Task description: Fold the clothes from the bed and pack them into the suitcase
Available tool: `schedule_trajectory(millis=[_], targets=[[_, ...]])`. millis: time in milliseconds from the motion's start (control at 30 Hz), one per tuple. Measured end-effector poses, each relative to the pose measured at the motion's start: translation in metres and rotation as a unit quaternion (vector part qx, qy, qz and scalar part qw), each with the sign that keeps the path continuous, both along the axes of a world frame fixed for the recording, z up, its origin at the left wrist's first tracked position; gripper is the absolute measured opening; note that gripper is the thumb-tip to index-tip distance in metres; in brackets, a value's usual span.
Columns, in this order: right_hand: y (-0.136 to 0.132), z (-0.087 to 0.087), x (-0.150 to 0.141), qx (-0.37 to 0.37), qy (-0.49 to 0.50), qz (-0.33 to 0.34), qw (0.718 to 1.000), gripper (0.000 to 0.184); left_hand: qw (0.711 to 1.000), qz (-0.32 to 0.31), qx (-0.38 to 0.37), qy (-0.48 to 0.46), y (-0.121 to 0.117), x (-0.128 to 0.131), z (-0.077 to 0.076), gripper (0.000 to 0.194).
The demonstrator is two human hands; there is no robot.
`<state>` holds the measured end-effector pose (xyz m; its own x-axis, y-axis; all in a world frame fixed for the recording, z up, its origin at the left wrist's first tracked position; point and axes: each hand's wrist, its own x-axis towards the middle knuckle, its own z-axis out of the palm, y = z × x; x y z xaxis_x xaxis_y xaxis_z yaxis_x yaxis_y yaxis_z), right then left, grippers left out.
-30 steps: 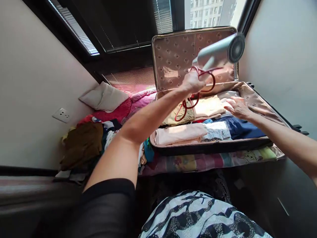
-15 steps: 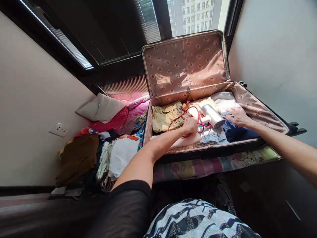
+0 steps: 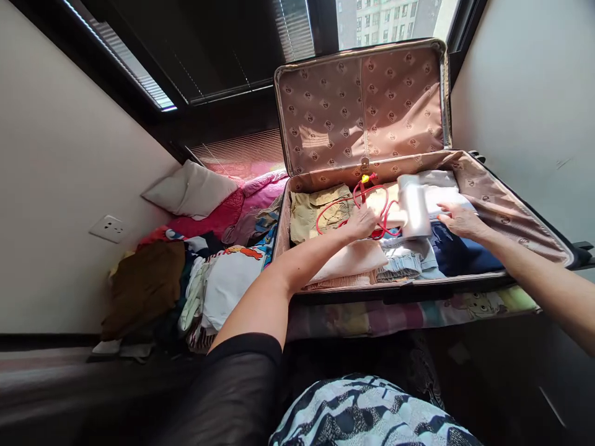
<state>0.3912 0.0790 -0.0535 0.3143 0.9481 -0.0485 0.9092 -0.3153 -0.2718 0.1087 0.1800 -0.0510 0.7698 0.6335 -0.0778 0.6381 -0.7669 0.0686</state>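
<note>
A silver-and-white hair dryer (image 3: 415, 207), slightly blurred, rests on folded clothes inside an open suitcase (image 3: 353, 291). Its handle points left toward my left hand (image 3: 363, 223), whose fingers are closed around the looped red cord (image 3: 320, 214); exactly how much they hold is partly hidden. A yellow-and-red plug end (image 3: 366, 178) lies just beyond that hand. My right hand (image 3: 461, 221) is to the right of the dryer, fingers apart, over white folded cloth (image 3: 441, 197) and navy cloth (image 3: 458, 251). Khaki clothing (image 3: 302, 214) lies at the left inside the case.
The suitcase lid (image 3: 325, 118) stands raised against the window side. On the left are piled clothes, including a brown garment (image 3: 146, 285) and a white shirt (image 3: 235, 285). A pale pillow (image 3: 190, 189) lies behind them. Walls close in on both sides.
The hair dryer has turned and shifted, its barrel now more upright in view. My left hand has moved slightly up with the cord. The view has shifted a little.
</note>
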Motion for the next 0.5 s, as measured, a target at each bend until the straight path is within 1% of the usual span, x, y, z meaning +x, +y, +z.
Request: schedule_trajectory(millis=[33, 67, 100, 133, 200, 267, 333, 367, 433, 500], targets=[[-0.002, -0.002, 0.001, -0.015, 0.011, 0.004, 1.000, 0.056, 0.999, 0.008, -0.031, 0.020, 0.000, -0.005, -0.011, 0.037], [-0.004, -0.003, 0.002, -0.027, 0.019, 0.009, 0.999, 0.058, 0.997, 0.014, -0.061, 0.037, 0.000, -0.011, -0.020, 0.044], [-0.005, -0.004, 0.002, -0.033, 0.024, 0.018, 0.999, 0.059, 0.995, 0.016, -0.089, 0.052, 0.000, -0.016, -0.026, 0.055], [-0.005, -0.004, 0.002, -0.032, 0.024, 0.030, 0.999, 0.060, 0.992, 0.014, -0.113, 0.062, 0.000, -0.020, -0.029, 0.066], [-0.001, -0.003, 0.000, -0.012, 0.009, 0.073, 0.997, 0.062, 0.989, -0.003, -0.132, 0.067, 0.001, -0.025, -0.025, 0.082], [0.006, -0.003, -0.008, 0.019, -0.027, 0.119, 0.992, 0.066, 0.993, -0.003, -0.113, 0.038, 0.001, -0.028, -0.016, 0.090], [0.015, -0.007, -0.021, 0.029, -0.059, 0.145, 0.987, 0.070, 0.995, 0.012, -0.097, -0.002, -0.001, -0.030, -0.009, 0.093], [0.019, -0.011, -0.028, 0.016, -0.065, 0.152, 0.986, 0.072, 0.994, 0.016, -0.107, -0.010, -0.003, -0.032, -0.009, 0.091], [0.025, -0.024, -0.044, -0.025, -0.055, 0.169, 0.984, 0.079, 0.987, 0.007, -0.161, 0.005, -0.010, -0.034, -0.012, 0.083], [0.028, -0.041, -0.052, -0.060, -0.036, 0.180, 0.981, 0.088, 0.976, -0.014, -0.214, 0.029, -0.018, -0.033, -0.018, 0.079]])
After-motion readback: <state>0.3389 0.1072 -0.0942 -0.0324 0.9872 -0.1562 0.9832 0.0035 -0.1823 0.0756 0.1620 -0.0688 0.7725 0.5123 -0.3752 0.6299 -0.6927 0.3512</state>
